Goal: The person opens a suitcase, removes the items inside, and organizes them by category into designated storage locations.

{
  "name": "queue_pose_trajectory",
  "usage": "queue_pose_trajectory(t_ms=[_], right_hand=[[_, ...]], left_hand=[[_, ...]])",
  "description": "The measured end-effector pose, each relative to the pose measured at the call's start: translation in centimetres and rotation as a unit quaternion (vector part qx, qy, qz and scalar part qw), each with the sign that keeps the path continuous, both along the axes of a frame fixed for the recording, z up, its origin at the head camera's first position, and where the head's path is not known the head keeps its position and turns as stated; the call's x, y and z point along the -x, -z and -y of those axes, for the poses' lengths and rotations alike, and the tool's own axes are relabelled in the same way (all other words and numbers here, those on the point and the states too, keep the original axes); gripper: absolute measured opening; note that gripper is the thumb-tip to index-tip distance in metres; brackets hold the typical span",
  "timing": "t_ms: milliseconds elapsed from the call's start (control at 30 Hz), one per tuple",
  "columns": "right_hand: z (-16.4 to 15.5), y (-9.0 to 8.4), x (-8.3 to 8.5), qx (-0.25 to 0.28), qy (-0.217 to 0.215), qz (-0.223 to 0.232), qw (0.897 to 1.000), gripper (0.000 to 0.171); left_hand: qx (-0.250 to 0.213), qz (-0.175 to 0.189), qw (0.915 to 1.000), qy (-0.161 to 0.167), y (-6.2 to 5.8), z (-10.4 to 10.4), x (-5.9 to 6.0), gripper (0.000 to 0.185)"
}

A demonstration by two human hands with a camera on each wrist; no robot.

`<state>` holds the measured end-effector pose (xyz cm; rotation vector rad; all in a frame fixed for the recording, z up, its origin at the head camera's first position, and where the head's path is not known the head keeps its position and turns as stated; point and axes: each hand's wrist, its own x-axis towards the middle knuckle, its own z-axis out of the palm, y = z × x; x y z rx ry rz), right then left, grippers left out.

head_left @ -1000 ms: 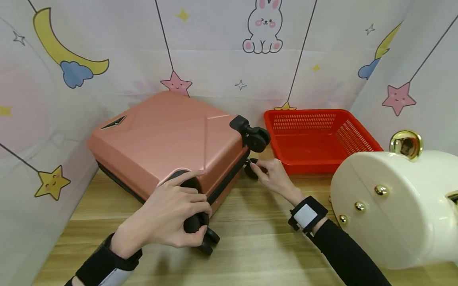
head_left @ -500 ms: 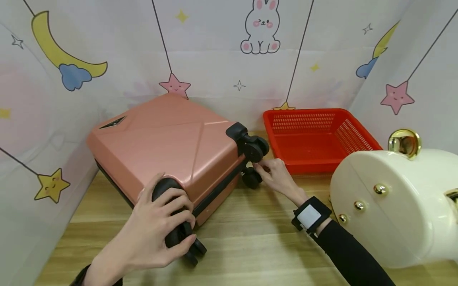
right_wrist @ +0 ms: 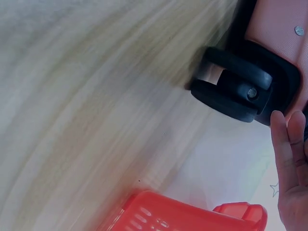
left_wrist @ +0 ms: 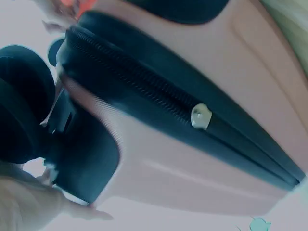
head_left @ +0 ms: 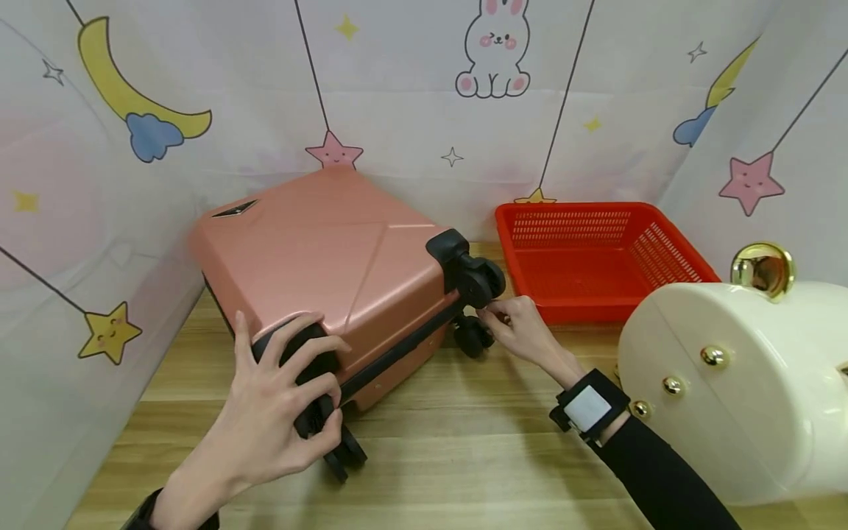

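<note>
A rose-pink hard-shell suitcase (head_left: 318, 258) lies flat on the table, its wheeled end angled toward the right front. My left hand (head_left: 271, 412) spreads over its near corner, fingers on the black wheel housing and thumb against the near wheel (head_left: 344, 453). At the far corner, my right hand (head_left: 523, 331) has thumb and forefinger pinched together by the black zipper band, between the upper wheel (head_left: 480, 282) and lower wheel (head_left: 472, 336). The zipper pull in that pinch is mostly hidden. In the left wrist view a metal zipper slider (left_wrist: 201, 116) shows on the band.
Behind my right hand stands a red plastic basket (head_left: 583, 294). A cream, rounded case (head_left: 722, 397) with gold studs lies at the right. A patterned cloth (head_left: 397, 96) hangs behind the wooden table (head_left: 450, 456).
The suitcase's near corner has swung left, and my left hand has gone with it, its fingers spreading wider. My right hand has shifted slightly to the right and nearer.
</note>
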<state>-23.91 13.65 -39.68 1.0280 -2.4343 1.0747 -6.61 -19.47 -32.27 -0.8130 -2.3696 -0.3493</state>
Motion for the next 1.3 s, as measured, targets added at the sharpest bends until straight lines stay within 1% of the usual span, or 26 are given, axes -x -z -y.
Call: queue_pose_trajectory(t_ms=[67, 133, 200, 233, 267, 333, 400, 433, 500, 567, 633, 700, 733, 800, 867, 1000, 1100, 1233, 1300], right_hand=[[-0.2, 0.0, -0.2, -0.001, 0.000, 0.001, 1.000, 0.026], [-0.2, -0.1, -0.3, -0.001, -0.002, 0.003, 1.000, 0.025], [-0.3, 0.0, -0.5, 0.004, -0.009, 0.008, 1.000, 0.024], [-0.3, 0.1, -0.7, 0.008, -0.016, 0.012, 1.000, 0.024], [-0.2, 0.2, -0.8, 0.013, -0.025, 0.017, 0.999, 0.025], [-0.2, 0.5, -1.0, 0.026, -0.039, 0.025, 0.999, 0.027], [0.0, 0.7, -1.1, 0.038, -0.050, 0.035, 0.997, 0.028], [0.0, 0.8, -1.1, 0.042, -0.053, 0.038, 0.997, 0.028], [-0.1, 0.9, -1.2, 0.047, -0.057, 0.041, 0.996, 0.027], [-0.2, 0.9, -1.3, 0.047, -0.060, 0.037, 0.996, 0.026], [-0.4, 0.8, -1.4, 0.044, -0.064, 0.028, 0.997, 0.025], [-0.6, 0.8, -1.5, 0.040, -0.069, 0.021, 0.997, 0.024], [-0.7, 0.7, -1.5, 0.039, -0.070, 0.018, 0.997, 0.024], [-0.9, 0.6, -1.6, 0.039, -0.077, 0.014, 0.996, 0.023], [-1.0, 0.5, -1.7, 0.037, -0.084, 0.012, 0.996, 0.023], [-1.1, 0.3, -1.9, 0.027, -0.105, 0.003, 0.994, 0.024], [-1.0, 0.2, -2.0, 0.017, -0.111, -0.015, 0.994, 0.027], [-1.0, 0.2, -2.0, 0.008, -0.105, -0.045, 0.993, 0.031], [-0.9, 0.3, -1.9, 0.007, -0.106, -0.057, 0.993, 0.031]], left_hand=[[-0.007, 0.013, 0.9999, -0.009, 0.0, 0.5, 0.0, 0.008], [-0.026, 0.027, 0.9990, -0.023, 0.1, 0.7, -0.1, 0.009], [-0.058, 0.034, 0.9970, -0.038, 0.3, 0.5, -0.2, 0.021], [-0.078, 0.037, 0.9950, -0.050, 0.4, 0.3, -0.3, 0.029], [-0.099, 0.039, 0.9926, -0.060, 0.5, 0.1, -0.4, 0.032], [-0.127, 0.038, 0.9876, -0.084, 0.5, -0.5, -0.7, 0.035], [-0.141, 0.054, 0.9810, -0.122, 0.3, -0.9, -1.0, 0.026], [-0.146, 0.065, 0.9775, -0.138, 0.2, -1.0, -1.2, 0.027], [-0.147, 0.097, 0.9693, -0.171, -0.2, -1.1, -1.3, 0.049], [-0.142, 0.140, 0.9593, -0.200, -0.6, -0.9, -1.3, 0.074], [-0.131, 0.185, 0.9480, -0.224, -1.0, -0.5, -1.4, 0.092], [-0.111, 0.221, 0.9364, -0.249, -1.2, 0.0, -1.4, 0.100], [-0.100, 0.231, 0.9323, -0.260, -1.3, 0.4, -1.4, 0.101], [-0.081, 0.244, 0.9268, -0.274, -1.5, 1.1, -1.3, 0.102], [-0.069, 0.246, 0.9255, -0.280, -1.5, 1.9, -1.3, 0.101], [-0.056, 0.244, 0.9283, -0.275, -1.6, 3.4, -1.1, 0.104], [-0.052, 0.231, 0.9344, -0.266, -1.6, 4.5, -1.1, 0.105], [-0.048, 0.206, 0.9453, -0.248, -1.3, 5.8, -1.2, 0.106], [-0.049, 0.187, 0.9523, -0.236, -1.1, 6.4, -1.3, 0.104]])
